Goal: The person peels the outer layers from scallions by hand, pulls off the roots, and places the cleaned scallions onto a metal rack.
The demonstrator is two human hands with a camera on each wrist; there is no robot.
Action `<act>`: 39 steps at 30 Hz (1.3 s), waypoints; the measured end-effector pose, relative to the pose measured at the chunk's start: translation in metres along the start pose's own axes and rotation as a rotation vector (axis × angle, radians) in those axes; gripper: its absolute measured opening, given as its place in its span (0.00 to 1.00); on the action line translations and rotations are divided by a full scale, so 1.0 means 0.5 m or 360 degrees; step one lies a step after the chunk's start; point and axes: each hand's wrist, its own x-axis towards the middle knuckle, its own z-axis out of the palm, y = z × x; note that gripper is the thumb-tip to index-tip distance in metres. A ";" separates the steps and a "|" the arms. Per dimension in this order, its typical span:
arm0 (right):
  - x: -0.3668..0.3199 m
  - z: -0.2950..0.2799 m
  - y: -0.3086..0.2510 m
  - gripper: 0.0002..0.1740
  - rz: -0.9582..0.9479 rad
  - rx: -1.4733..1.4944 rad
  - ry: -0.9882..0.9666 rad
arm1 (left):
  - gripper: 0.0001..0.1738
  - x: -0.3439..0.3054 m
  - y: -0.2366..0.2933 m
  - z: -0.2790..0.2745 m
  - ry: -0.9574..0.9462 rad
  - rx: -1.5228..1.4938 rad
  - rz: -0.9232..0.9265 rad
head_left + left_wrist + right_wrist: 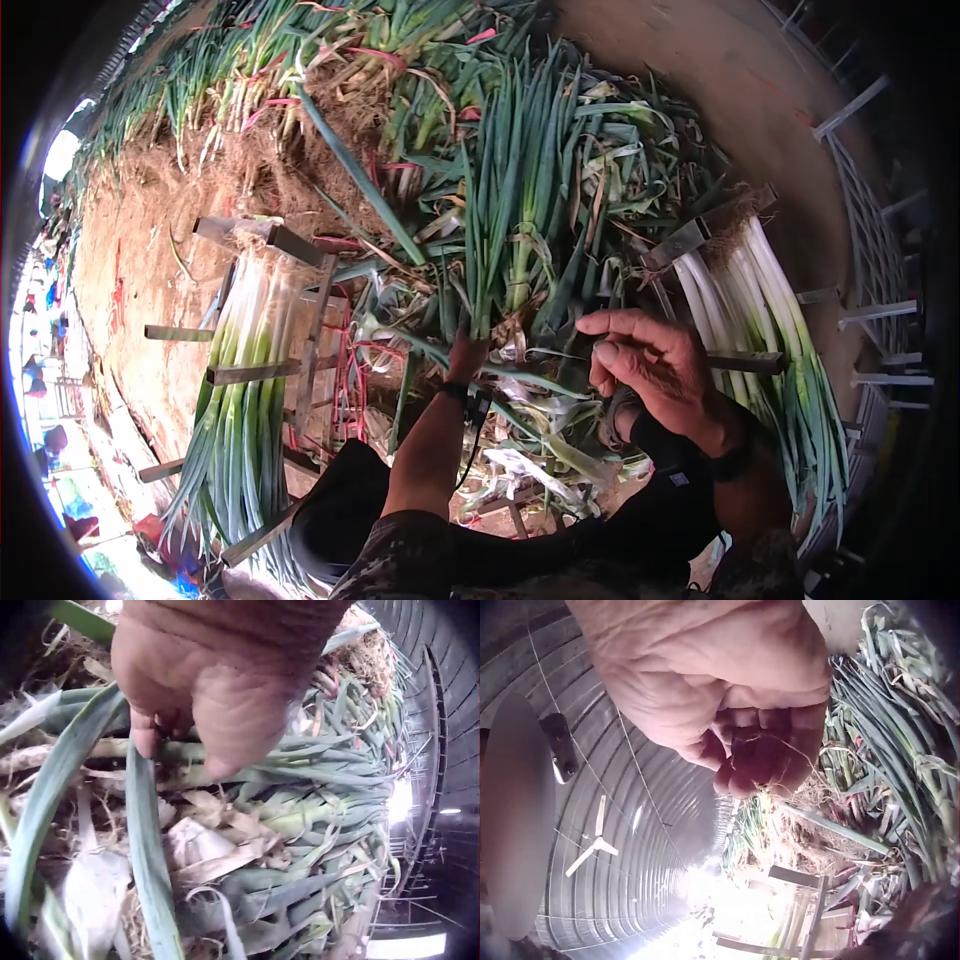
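Note:
Long green onions point(510, 200) with dark green leaves stand out ahead in the head view. My left hand point(467, 360) grips the lower part of this bunch; its fingers curl round a stalk point(184, 752) in the left wrist view, where the hand point(217, 682) hides part of it. To the right, my right hand point(660, 375) is raised above the leaf litter, its fingers loosely bent. Seen from the right wrist, the hand point(727, 690) has thin root strands point(791, 746) across its bent fingers, with no stalk in it.
Peeled onions lie on a metal rack at left point(245, 340) and on another at right point(765, 300). Unpeeled onions with roots and red ties point(290, 110) are piled at the back left. Stripped leaves and skins point(540, 470) cover the ground between my legs.

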 end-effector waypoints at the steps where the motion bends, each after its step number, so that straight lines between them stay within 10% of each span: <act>1: 0.002 -0.005 -0.002 0.16 0.0011 0.0015 -0.0002 | 0.32 -0.008 -0.013 0.010 0.0033 0.0238 -0.0068; 12: 0.019 -0.006 0.017 0.16 -0.0184 0.0173 -0.0035 | 0.15 -0.187 0.376 -0.191 -0.0624 -0.1011 0.0279; 22: 0.067 0.028 0.028 0.24 -0.0128 0.0379 0.0302 | 0.16 -0.386 0.514 -0.307 -0.0802 -0.0694 0.0634; 31: 0.044 0.118 0.011 0.20 -0.0646 0.0326 -0.0121 | 0.23 -0.511 0.565 -0.404 -0.0380 -0.0180 0.1218; 39: 0.007 0.089 -0.003 0.22 -0.0485 0.0410 -0.0209 | 0.14 -0.500 0.537 -0.355 -0.0051 -0.0744 0.0682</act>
